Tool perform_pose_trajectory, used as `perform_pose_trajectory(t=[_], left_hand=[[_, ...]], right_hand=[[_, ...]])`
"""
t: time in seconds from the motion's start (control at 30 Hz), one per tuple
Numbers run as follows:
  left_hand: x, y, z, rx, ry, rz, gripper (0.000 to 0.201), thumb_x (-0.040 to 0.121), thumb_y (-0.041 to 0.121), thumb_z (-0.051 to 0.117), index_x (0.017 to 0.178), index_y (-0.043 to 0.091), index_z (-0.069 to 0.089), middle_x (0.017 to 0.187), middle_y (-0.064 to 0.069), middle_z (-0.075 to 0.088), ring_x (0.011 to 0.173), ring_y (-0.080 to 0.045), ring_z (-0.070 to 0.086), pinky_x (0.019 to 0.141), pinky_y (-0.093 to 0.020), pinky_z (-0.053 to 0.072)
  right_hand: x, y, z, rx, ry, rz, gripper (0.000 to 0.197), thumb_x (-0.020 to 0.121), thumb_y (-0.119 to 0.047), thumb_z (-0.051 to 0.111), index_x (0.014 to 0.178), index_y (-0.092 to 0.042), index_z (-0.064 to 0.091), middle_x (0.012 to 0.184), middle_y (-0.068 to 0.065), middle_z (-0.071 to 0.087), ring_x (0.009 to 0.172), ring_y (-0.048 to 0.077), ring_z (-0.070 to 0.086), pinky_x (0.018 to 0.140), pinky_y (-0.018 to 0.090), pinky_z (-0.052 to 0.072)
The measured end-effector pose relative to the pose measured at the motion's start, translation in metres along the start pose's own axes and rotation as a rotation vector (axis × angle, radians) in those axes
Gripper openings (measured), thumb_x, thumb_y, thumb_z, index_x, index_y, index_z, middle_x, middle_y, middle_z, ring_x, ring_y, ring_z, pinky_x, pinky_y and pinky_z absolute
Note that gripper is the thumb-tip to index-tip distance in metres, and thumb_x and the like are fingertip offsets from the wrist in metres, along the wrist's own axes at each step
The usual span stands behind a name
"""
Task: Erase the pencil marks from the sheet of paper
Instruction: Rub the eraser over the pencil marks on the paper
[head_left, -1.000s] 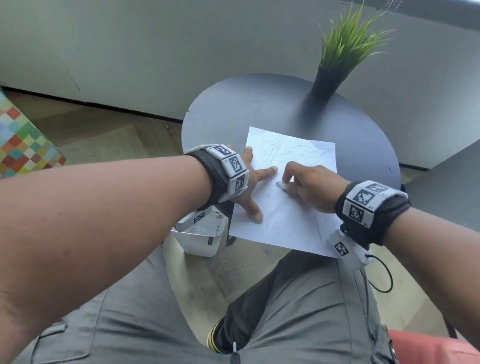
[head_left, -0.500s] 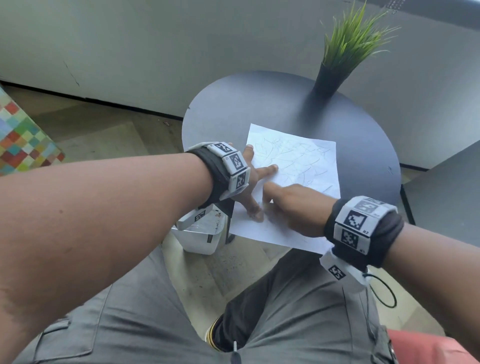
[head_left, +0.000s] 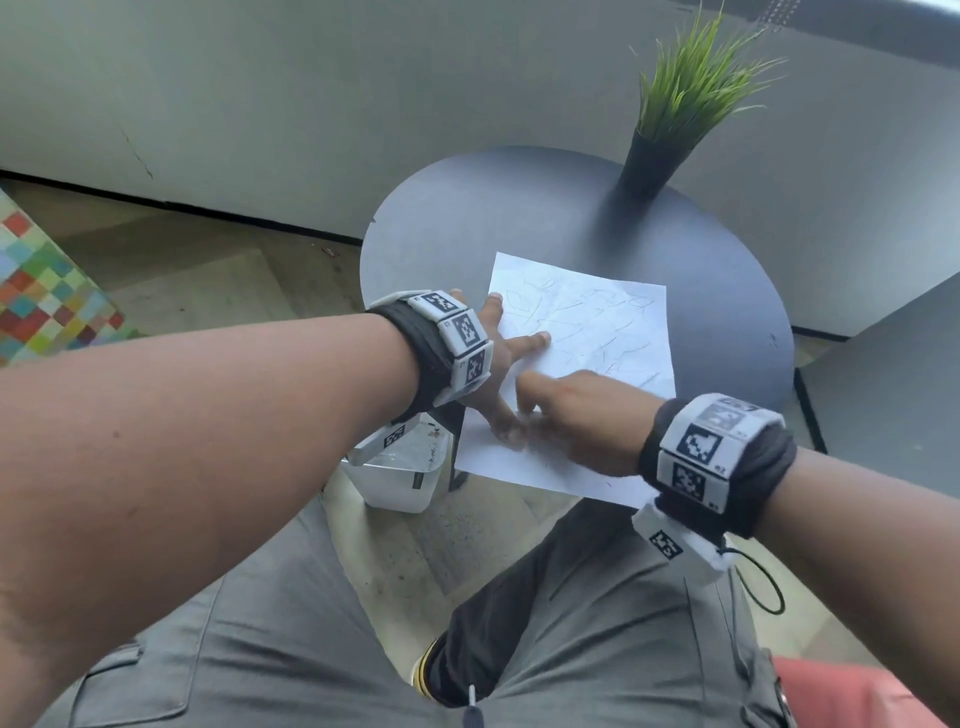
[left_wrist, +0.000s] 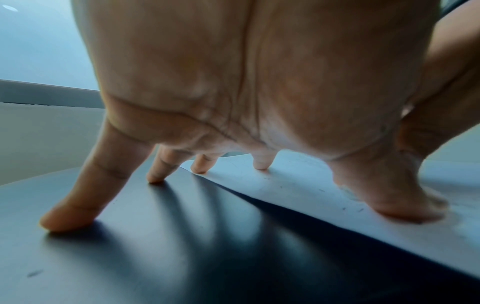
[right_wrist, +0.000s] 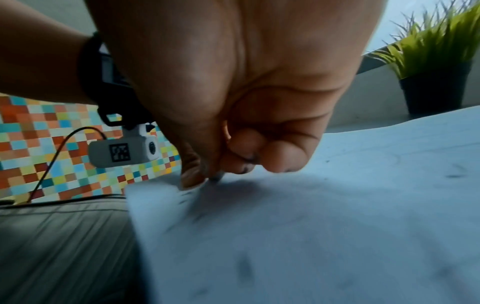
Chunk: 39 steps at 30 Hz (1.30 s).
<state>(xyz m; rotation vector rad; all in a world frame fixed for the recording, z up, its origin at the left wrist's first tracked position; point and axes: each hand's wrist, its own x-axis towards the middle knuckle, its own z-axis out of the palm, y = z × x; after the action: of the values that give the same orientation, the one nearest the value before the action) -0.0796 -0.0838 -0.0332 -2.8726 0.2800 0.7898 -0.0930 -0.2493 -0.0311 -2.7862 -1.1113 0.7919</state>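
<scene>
A white sheet of paper (head_left: 587, 322) with faint pencil scribbles lies on the round dark table (head_left: 519, 197), its near edge hanging over the rim. My left hand (head_left: 498, 364) is spread flat at the sheet's left edge. Its thumb (left_wrist: 405, 207) and two fingers press the paper (left_wrist: 311, 191), and the outer fingers rest on the table (left_wrist: 182, 257). My right hand (head_left: 566, 410) sits on the near left part of the sheet, right beside the left thumb. Its fingers are curled, pinching a small greyish eraser tip (right_wrist: 216, 178) against the paper (right_wrist: 311, 226); most of the eraser is hidden.
A potted green grass plant (head_left: 670, 114) stands at the table's far right. A white bin (head_left: 400, 478) sits on the floor under the table's near left edge. A colourful chequered block (head_left: 47, 291) is at far left, another dark surface (head_left: 893, 374) at right. My knees are below the sheet.
My right hand has slid from the middle of the sheet toward me and left, ending beside the left thumb. The left hand has stayed pressed in place.
</scene>
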Motion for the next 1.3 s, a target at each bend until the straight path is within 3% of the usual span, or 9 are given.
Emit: perform_pose_trajectory(t=[0.2, 0.33, 0.43, 0.6, 0.8, 0.9, 1.07, 1.2, 1.3], left_hand=[[0.001, 0.001, -0.002, -0.008, -0.004, 0.011, 0.131, 0.043, 0.095, 0.061, 0.146, 0.057, -0.01, 0.162, -0.012, -0.012, 0.14, -0.057, 0.006, 0.108, -0.07, 0.025], [0.003, 0.005, -0.007, -0.009, 0.143, 0.092, 0.109, 0.055, 0.094, 0.055, 0.144, 0.038, 0.027, 0.163, -0.006, -0.005, 0.148, -0.039, 0.0, 0.104, -0.072, 0.023], [0.009, 0.005, 0.0, -0.054, 0.261, 0.154, 0.095, 0.062, 0.092, 0.052, 0.129, 0.026, 0.039, 0.155, -0.003, 0.026, 0.141, -0.024, 0.024, 0.1, -0.064, 0.031], [0.011, -0.003, 0.011, -0.019, 0.25, 0.15, 0.115, 0.057, 0.098, 0.044, 0.15, 0.036, 0.017, 0.159, 0.0, 0.016, 0.141, -0.027, 0.022, 0.097, -0.055, 0.036], [0.007, -0.002, 0.013, -0.01, 0.189, 0.123, 0.123, 0.057, 0.1, 0.037, 0.155, 0.036, -0.001, 0.165, -0.001, -0.005, 0.15, -0.032, 0.001, 0.113, -0.062, 0.016], [0.007, -0.004, 0.014, -0.046, 0.169, 0.127, 0.125, 0.054, 0.101, 0.039, 0.154, 0.038, -0.002, 0.165, 0.0, -0.007, 0.15, -0.031, -0.001, 0.112, -0.065, 0.015], [0.007, -0.002, 0.015, -0.041, 0.169, 0.106, 0.125, 0.053, 0.101, 0.038, 0.154, 0.039, -0.002, 0.164, 0.003, -0.006, 0.149, -0.029, -0.001, 0.106, -0.069, 0.022], [0.007, -0.002, 0.014, -0.09, 0.137, 0.106, 0.127, 0.051, 0.101, 0.042, 0.154, 0.042, -0.003, 0.164, 0.005, -0.01, 0.15, -0.029, -0.006, 0.104, -0.074, 0.02], [0.003, 0.002, 0.01, -0.07, 0.13, 0.094, 0.124, 0.056, 0.098, 0.045, 0.155, 0.039, -0.002, 0.164, 0.003, -0.009, 0.149, -0.031, -0.004, 0.103, -0.071, 0.025]], right_hand=[[0.003, 0.068, -0.023, 0.104, 0.177, 0.391, 0.021, 0.096, -0.047, 0.045, 0.097, -0.026, 0.045, 0.094, 0.008, 0.062, 0.083, 0.028, 0.056, 0.079, 0.04, 0.05], [0.004, 0.061, -0.018, 0.091, 0.22, 0.376, 0.024, 0.098, -0.043, 0.042, 0.098, -0.019, 0.044, 0.088, 0.01, 0.06, 0.083, 0.032, 0.055, 0.074, 0.039, 0.049], [0.007, 0.043, -0.02, 0.101, 0.236, 0.314, 0.024, 0.097, -0.044, 0.044, 0.1, -0.02, 0.046, 0.092, 0.007, 0.057, 0.088, 0.031, 0.054, 0.075, 0.038, 0.047], [0.013, 0.023, -0.009, 0.065, 0.199, 0.16, 0.021, 0.097, -0.042, 0.044, 0.1, -0.021, 0.042, 0.093, 0.007, 0.057, 0.089, 0.03, 0.052, 0.074, 0.036, 0.042], [0.017, 0.024, -0.017, 0.065, 0.239, 0.233, 0.026, 0.098, -0.035, 0.043, 0.113, -0.013, 0.044, 0.106, 0.017, 0.06, 0.09, 0.032, 0.053, 0.076, 0.037, 0.045], [0.017, 0.009, -0.007, 0.071, 0.144, 0.101, 0.026, 0.097, -0.036, 0.044, 0.115, -0.018, 0.044, 0.104, 0.014, 0.062, 0.085, 0.028, 0.052, 0.075, 0.037, 0.045], [0.027, 0.03, -0.024, 0.114, 0.297, 0.325, 0.021, 0.095, -0.035, 0.047, 0.104, -0.015, 0.05, 0.101, 0.011, 0.061, 0.091, 0.03, 0.052, 0.074, 0.035, 0.042], [0.019, 0.011, -0.009, 0.098, 0.141, 0.094, 0.016, 0.094, -0.033, 0.05, 0.105, -0.021, 0.051, 0.091, 0.0, 0.055, 0.084, 0.024, 0.052, 0.07, 0.031, 0.038], [0.021, 0.035, -0.022, 0.147, 0.258, 0.259, 0.012, 0.093, -0.033, 0.053, 0.097, -0.021, 0.052, 0.096, 0.003, 0.059, 0.091, 0.026, 0.052, 0.071, 0.031, 0.037]])
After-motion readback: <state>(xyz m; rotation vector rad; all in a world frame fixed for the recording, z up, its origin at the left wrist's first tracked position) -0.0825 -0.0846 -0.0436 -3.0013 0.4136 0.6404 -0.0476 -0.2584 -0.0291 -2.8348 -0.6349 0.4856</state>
